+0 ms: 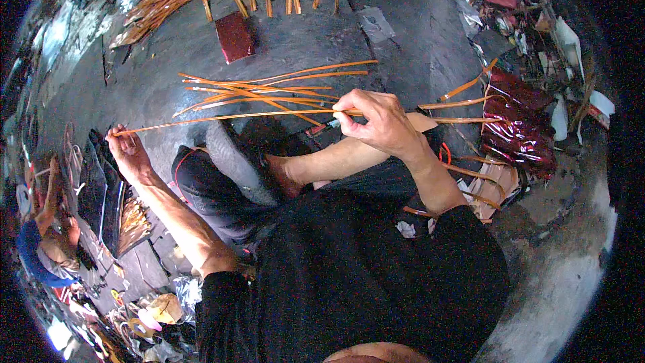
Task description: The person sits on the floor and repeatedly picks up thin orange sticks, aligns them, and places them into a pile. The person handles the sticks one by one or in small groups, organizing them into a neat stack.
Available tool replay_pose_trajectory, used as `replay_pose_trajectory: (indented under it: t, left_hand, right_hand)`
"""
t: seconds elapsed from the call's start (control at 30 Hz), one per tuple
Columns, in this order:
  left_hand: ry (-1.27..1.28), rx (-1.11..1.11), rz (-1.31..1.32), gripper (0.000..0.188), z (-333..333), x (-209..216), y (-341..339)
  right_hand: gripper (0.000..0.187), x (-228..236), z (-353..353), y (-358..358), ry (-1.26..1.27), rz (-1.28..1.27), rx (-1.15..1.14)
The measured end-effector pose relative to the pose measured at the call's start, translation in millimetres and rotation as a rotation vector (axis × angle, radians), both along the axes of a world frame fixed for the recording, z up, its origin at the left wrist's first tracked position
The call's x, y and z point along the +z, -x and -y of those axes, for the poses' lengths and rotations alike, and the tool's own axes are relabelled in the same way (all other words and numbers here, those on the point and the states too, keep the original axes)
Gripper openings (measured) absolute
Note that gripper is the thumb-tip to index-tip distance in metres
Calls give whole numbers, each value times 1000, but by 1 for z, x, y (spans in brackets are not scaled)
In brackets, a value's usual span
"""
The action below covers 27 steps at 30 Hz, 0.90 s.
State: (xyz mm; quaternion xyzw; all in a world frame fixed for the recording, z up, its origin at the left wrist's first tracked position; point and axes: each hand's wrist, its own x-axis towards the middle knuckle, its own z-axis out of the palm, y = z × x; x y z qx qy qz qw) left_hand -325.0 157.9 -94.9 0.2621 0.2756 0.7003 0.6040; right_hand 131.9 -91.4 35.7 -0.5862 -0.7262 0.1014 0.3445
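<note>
A long, thin orange-brown strip (235, 117), like split cane, is stretched across in front of me, bowed slightly. My left hand (127, 151) pinches its left end at the far left, arm extended. Near the middle of the view, my right hand (379, 121) grips the strip toward its other end, thumb against fingers; part of the strip is hidden there. Just beyond it, several similar loose strips (262, 87) lie crossed on the grey floor. My bent leg (329, 165) and a dark sandal (235, 154) are below the strip.
Many strips lie in a large pile (168, 10) at the far side. A dark red block (235, 37) sits before it. At right, several strips rest by a shiny maroon sheet (521, 124). Litter (517, 7) heaps up far right. Another person in a blue cap (33, 255) is at left.
</note>
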Motion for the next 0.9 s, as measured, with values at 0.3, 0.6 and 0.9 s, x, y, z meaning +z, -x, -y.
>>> replay_pose_trajectory:
  t: [0.3, 0.6, 0.9]
  left_hand:
    - [62, -179, -135, 32, -9, -1, -24]
    - [251, -133, -522, 53, -2, -43, -51]
    - [299, -286, -705, 47, 31, -47, -56]
  right_hand:
    - [14, 4, 18, -33, 74, -17, -159]
    - [28, -40, 34, -123, 261, -173, -504]
    - [34, -149, 134, -304, 409, -44, -1027]
